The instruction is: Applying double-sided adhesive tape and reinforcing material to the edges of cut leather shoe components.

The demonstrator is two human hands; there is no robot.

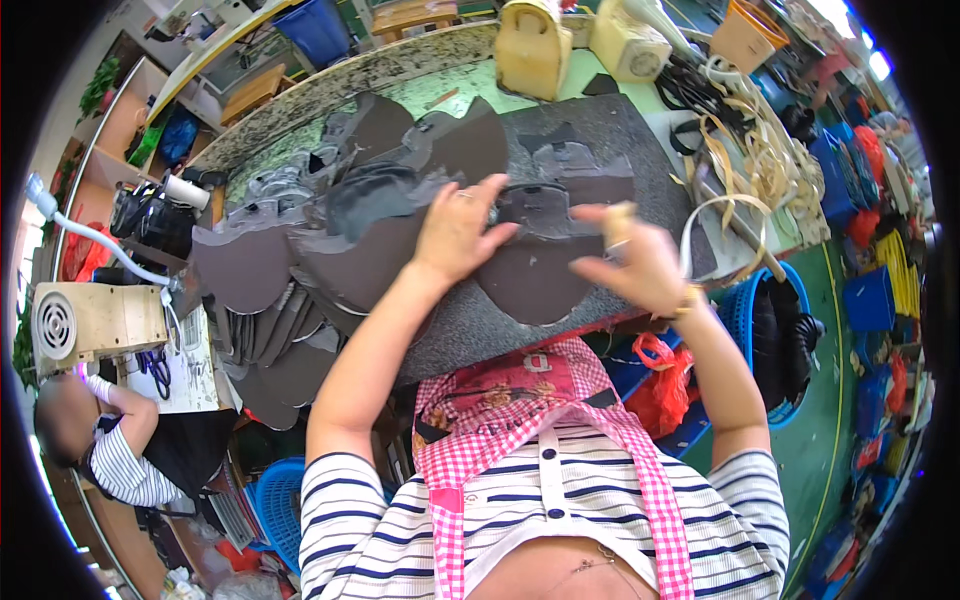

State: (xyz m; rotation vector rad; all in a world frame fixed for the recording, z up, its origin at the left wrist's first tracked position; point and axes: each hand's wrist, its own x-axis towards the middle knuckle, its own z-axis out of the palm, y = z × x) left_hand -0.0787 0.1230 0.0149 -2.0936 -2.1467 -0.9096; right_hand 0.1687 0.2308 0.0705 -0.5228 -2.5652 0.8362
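A dark brown flat piece with a rounded lower edge (535,275), which looks like leather or similar sheet material, lies on the grey work mat in front of me. My left hand (460,230) is open, its fingers stretched along the left edge of the piece's narrower upper part. Over the right side of the same piece, my right hand (640,262) is slightly blurred, thumb and forefinger apart. Something pale yellow wraps one of its fingers. Another similar piece (600,185) lies just beyond.
Overlapping brown pieces (250,265) pile up on the left. Beige strips (740,150) tangle at the right, near yellowish block-like holders (530,50) at the back. A blue basket (735,320) stands right, below the table. Another person (140,450) sits at the left beside a beige machine (100,318).
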